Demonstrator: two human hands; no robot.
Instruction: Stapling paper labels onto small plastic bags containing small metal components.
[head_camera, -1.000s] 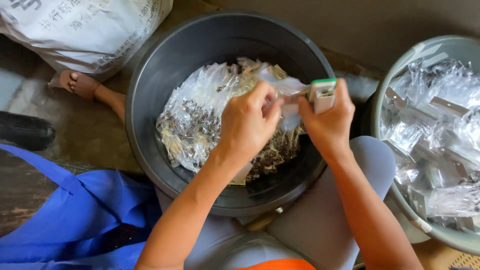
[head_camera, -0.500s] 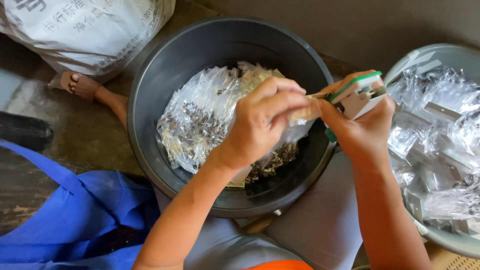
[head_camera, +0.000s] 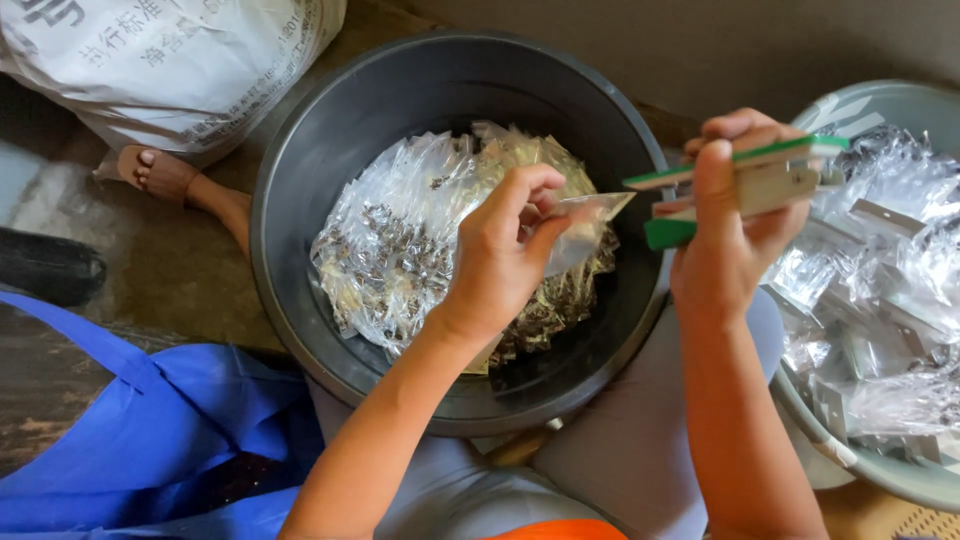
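Above the dark round plastic basin (head_camera: 300, 150), between the two hands: one small clear plastic packet (head_camera: 588, 218), thin and glossy, pinched closed by the left hand (head_camera: 505, 255) at its near end, its mouth pointing toward the right hand (head_camera: 735, 235). That hand is clamped around a green-and-white hand sealer (head_camera: 745, 180), its two arms parted. Step in hand, as judged: packet presented for closing; seating the mouth squarely between the arms comes next. In the basin: heap of crinkled clear packets of small dark pieces (head_camera: 400, 250). Right: pale grey basin (head_camera: 900, 480) holding clear packets with flat metal strips (head_camera: 880, 300). Left: blue cloth (head_camera: 130, 440), white printed sack (head_camera: 170, 60).
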